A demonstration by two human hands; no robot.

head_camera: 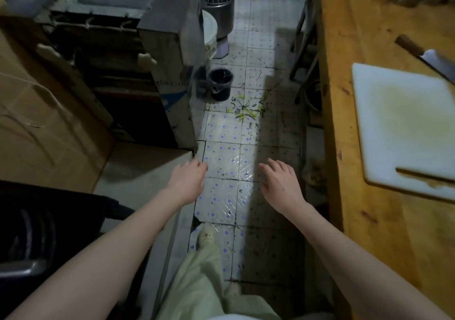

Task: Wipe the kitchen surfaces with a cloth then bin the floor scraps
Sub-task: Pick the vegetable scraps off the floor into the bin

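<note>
Yellow and green vegetable scraps [246, 109] lie scattered on the tiled floor [221, 152] ahead of me. Just left of them a small dark bin [220, 83] stands beside a metal cabinet. My left hand [188, 180] and my right hand [280, 184] are held out over the floor, palms down, fingers loosely spread, holding nothing. Both hands are well short of the scraps. No cloth is in view.
A wooden counter [369, 147] runs along the right with a white cutting board [406, 125] and a cleaver [428, 57]. Cardboard boxes [44, 122] and a metal cabinet [172, 73] line the left. A steel mixer bowl [219, 9] stands at the far end of the aisle.
</note>
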